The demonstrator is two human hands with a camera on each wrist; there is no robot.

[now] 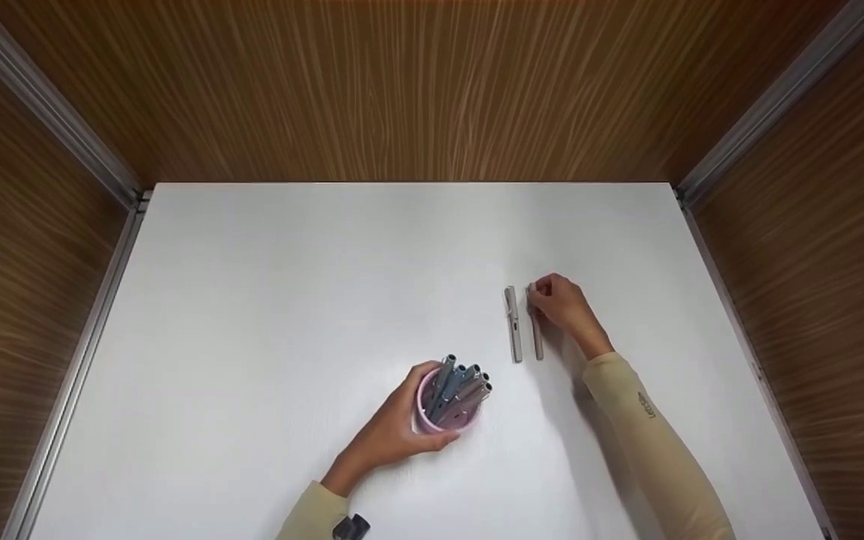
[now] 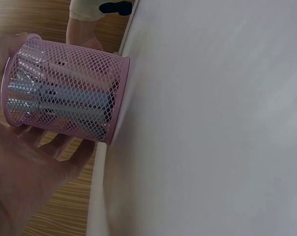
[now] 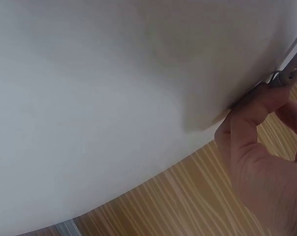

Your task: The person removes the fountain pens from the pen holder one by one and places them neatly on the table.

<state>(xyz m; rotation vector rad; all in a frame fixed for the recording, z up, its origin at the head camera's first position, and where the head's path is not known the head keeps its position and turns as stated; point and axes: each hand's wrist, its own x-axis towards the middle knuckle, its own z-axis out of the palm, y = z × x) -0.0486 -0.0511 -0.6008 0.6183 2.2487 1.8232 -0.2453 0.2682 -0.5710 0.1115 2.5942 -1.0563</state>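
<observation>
A pink mesh pen cup (image 1: 424, 420) stands toward the front of the white table, with several grey and bluish capped pens (image 1: 447, 386) leaning in it. My left hand (image 1: 394, 420) grips the cup round its side; the left wrist view shows the cup's mesh wall (image 2: 65, 88) and the fingers curled about it. Farther right, a silver-grey pen (image 1: 514, 326) with a clip lies on the table. Beside it, my right hand (image 1: 563, 304) pinches the far end of a second, brownish-grey pen (image 1: 537, 341). In the right wrist view only part of this pen (image 3: 290, 71) shows past the fingers.
The white table (image 1: 289, 277) runs back to a brown wood-grain panel (image 1: 402, 90). Similar panels stand at the left (image 1: 19, 225) and right (image 1: 822, 225), with metal rails along their edges.
</observation>
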